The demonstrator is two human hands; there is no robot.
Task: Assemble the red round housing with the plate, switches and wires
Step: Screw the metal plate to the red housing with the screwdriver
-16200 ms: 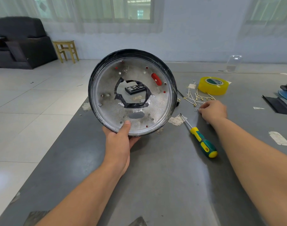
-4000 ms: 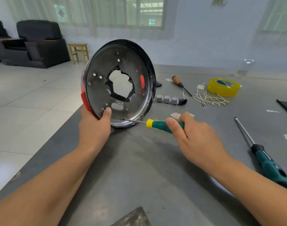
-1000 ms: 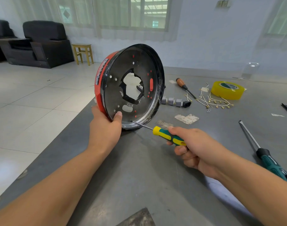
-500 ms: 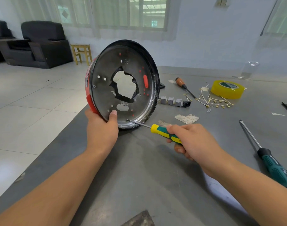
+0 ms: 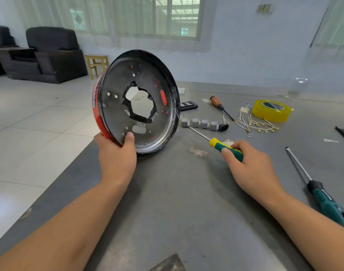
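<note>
Left grip (image 5: 116,153) grasps one housing (image 5: 137,102); right grip (image 5: 251,165) — one screwdriver (image 5: 226,146); four switches (image 5: 199,123).

No legible text anywhere. Small white print on a label strip along the red round housing (image 5: 97,106), too blurred to read. Green-and-white printed core label inside the yellow tape roll (image 5: 271,110), with marks too small to make out. Rows of pale marks on a flat black case (image 5: 188,105) behind the housing, unreadable. Faint pale marking on the handle of the dark green screwdriver (image 5: 327,202) at the right of the tabletop (image 5: 186,212), too small to decipher. No numbers, brands or signs readable elsewhere.
</note>
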